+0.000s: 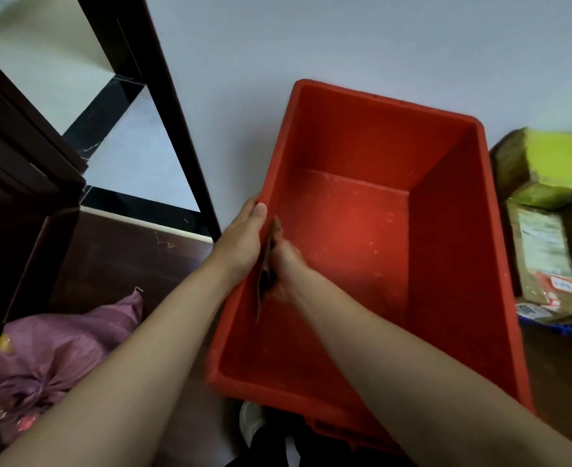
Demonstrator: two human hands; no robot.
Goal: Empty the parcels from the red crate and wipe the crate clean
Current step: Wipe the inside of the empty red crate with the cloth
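Crate (pixel 453 251) empty (parcels (pixel 543 210) stacked beside); left hand (pixel 244 241) grips rim, right hand (pixel 286 264) clutches rag (pixel 267 274) on inner wall, floor specked.

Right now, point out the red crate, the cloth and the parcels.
red crate (pixel 362 143): head view, far inner wall.
cloth (pixel 265 279): head view, its dark middle part.
parcels (pixel 543 163): head view, yellow top of the upper one.

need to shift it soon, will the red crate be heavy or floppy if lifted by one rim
Probably light: the red crate holds no parcels. Likely stiff, since its thick rim holds shape under the left hand. One-sided, it may tip.
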